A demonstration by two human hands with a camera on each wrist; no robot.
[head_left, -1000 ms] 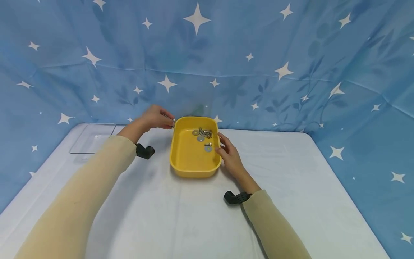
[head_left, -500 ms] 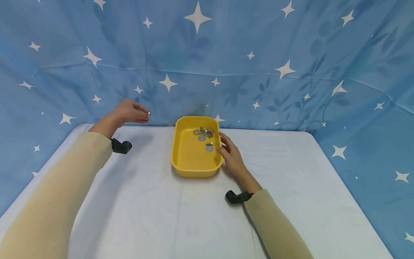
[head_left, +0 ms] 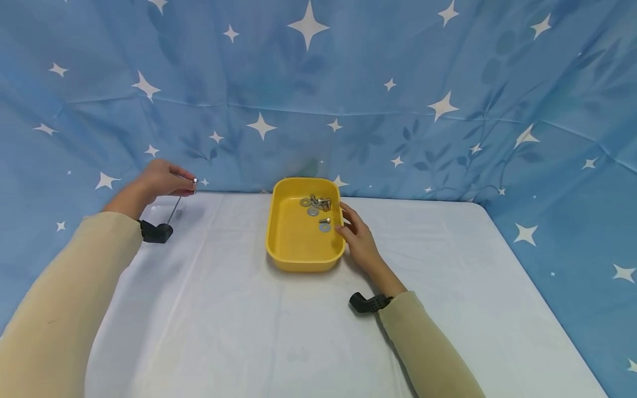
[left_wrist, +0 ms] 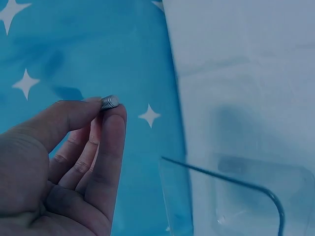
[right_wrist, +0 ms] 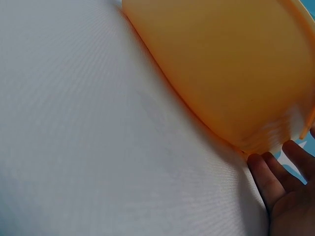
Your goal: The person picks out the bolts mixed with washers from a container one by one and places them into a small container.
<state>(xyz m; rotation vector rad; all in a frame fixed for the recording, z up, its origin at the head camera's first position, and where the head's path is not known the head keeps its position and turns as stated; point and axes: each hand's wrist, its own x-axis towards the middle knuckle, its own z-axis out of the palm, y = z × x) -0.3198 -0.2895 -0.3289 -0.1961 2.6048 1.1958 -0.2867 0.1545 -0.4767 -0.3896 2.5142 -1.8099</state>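
My left hand (head_left: 164, 178) is raised at the far left, near the back edge of the table. Between thumb and fingertips it pinches a small metal bolt (head_left: 195, 184); the threaded end of the bolt (left_wrist: 111, 102) points up in the left wrist view. Below and beside that hand is a clear plastic box (left_wrist: 281, 209), mostly hidden by the arm in the head view. My right hand (head_left: 361, 243) grips the right side of a yellow tray (head_left: 303, 261), thumb at the rim and fingers along the outer wall. Metal screws (head_left: 323, 204) and flat washers (head_left: 313, 211) lie inside.
A white cloth (head_left: 239, 331) covers the table. Behind it hangs a blue curtain (head_left: 298, 83) with white stars, close to the back edge. One loose screw (head_left: 324, 220) lies apart from the cluster, beside a washer (head_left: 325, 228) in the tray.
My left hand has moved left from beside the tray to the clear box, carrying the bolt. The right hand stays at the tray's right side.
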